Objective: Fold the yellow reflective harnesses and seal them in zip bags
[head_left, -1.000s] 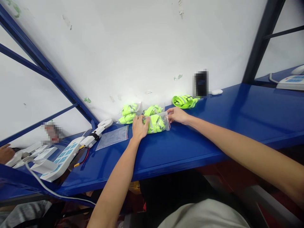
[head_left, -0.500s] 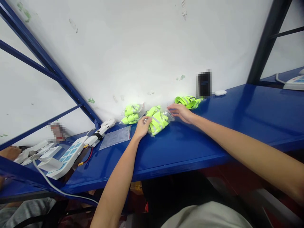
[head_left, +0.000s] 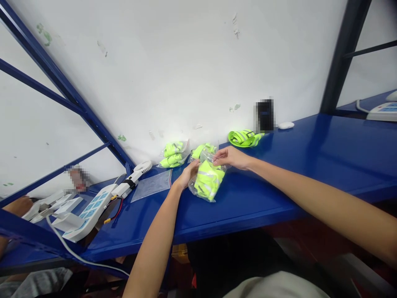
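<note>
My right hand (head_left: pixel 230 158) pinches the bag (head_left: pixel 209 181) near its top, and my left hand (head_left: pixel 187 174) grips its left side. Beyond lies a yellow roll (head_left: pixel 242 138).

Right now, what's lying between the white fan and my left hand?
In the head view, a flat clear plastic bag lies on the blue table between the white fan and your left hand.
</note>
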Available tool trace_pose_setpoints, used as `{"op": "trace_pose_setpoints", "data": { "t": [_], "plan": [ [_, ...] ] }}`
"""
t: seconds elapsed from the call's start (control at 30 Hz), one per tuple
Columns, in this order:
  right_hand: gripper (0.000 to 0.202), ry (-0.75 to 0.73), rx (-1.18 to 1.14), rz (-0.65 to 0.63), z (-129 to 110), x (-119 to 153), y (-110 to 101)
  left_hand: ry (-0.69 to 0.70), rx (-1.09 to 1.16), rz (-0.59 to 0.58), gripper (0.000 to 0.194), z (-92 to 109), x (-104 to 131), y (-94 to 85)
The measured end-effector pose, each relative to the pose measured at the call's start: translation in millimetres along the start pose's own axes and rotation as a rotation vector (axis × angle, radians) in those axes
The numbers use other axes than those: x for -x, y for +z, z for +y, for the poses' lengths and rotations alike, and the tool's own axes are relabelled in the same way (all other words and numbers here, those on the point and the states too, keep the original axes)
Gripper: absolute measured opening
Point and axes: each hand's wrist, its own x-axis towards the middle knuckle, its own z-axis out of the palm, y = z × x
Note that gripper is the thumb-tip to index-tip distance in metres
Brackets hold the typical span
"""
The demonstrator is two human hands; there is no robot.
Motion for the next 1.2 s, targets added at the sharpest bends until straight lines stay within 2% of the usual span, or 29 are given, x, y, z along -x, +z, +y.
{"op": "trace_pose_setpoints", "data": {
  "t": [0.1, 0.3, 0.4, 0.57, 0.7, 0.8, 0.9, 1.0, 1.1, 1.2],
  "plan": [
    [0.036, 0.001, 0.025, -0.031, -2.0, 0.7, 4.7, -0.010, -0.072, -0.005, 0.065, 2.9, -0.7, 0.9],
    [0.035, -0.042, 0.130, -0.123, -1.8, 1.4, 5.4, 0.077, -0.118, 0.204, 0.047, 0.0, -6.8, 2.8],
    [0.033, -0.081, 0.176, -0.097, -3.2, 2.6, 5.8, 0.136, -0.135, 0.211, 0.038, -2.7, -9.4, 4.6],
    [0.030, -0.037, 0.139, -0.002, -4.0, 1.9, 6.3, 0.212, -0.091, 0.182, 0.033, -3.2, -10.6, 5.8],
    [0.025, -0.040, 0.174, 0.000, -3.4, 0.5, 6.3, 0.203, -0.083, 0.153, 0.029, -5.2, -13.4, 4.9],
    [0.035, 0.001, 0.162, 0.022, -4.0, 1.0, 6.2, 0.185, -0.015, 0.236, 0.030, -7.6, -17.0, 3.9],
    [0.040, 0.065, 0.154, -0.035, -5.1, 2.3, 5.7, 0.194, -0.016, 0.329, 0.031, -8.5, -18.7, 5.1],
    [0.029, 0.050, 0.159, -0.102, -6.6, 4.2, 5.3, 0.227, -0.087, 0.288, 0.032, -7.3, -17.2, 10.5],
    [0.027, 0.049, 0.190, -0.110, -8.0, 6.0, 5.3, 0.251, -0.197, 0.219, 0.034, -5.5, -14.6, 17.4],
    [0.025, 0.067, 0.218, -0.132, -6.6, 5.9, 5.2, 0.276, -0.331, 0.204, 0.035, -4.4, -12.8, 21.2]
  ]
}}
